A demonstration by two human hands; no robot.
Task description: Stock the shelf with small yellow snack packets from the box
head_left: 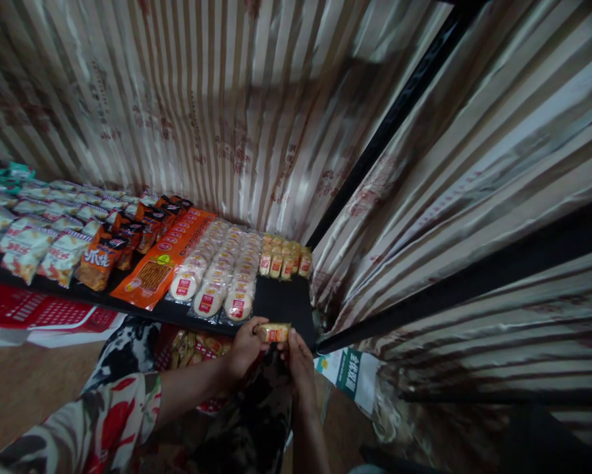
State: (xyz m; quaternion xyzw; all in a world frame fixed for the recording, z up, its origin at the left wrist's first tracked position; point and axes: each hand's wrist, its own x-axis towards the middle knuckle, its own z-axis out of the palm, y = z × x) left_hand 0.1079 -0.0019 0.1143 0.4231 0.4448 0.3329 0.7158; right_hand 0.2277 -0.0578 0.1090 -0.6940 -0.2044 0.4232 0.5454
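Observation:
A small yellow wrapped snack (274, 332) with a red label is held level at the shelf's front edge. My left hand (247, 345) pinches its left end, and my right hand (299, 359) grips the right end. Just beyond it lies a bare part of the black shelf (284, 303). Similar yellow snack packs (286, 258) stand in short rows at the back right of that shelf. To their left run three rows of round white crackers (207, 297) in clear wrappers with red labels.
Orange flat packs (150, 276), orange-black bags (99, 258) and white snack bags (26, 247) fill the shelf leftward. Below are a red basket (68, 313) and, near my legs, another basket with wrapped snacks (187, 349). Black poles (389, 125) and striped sheeting (236, 99) enclose the shelf.

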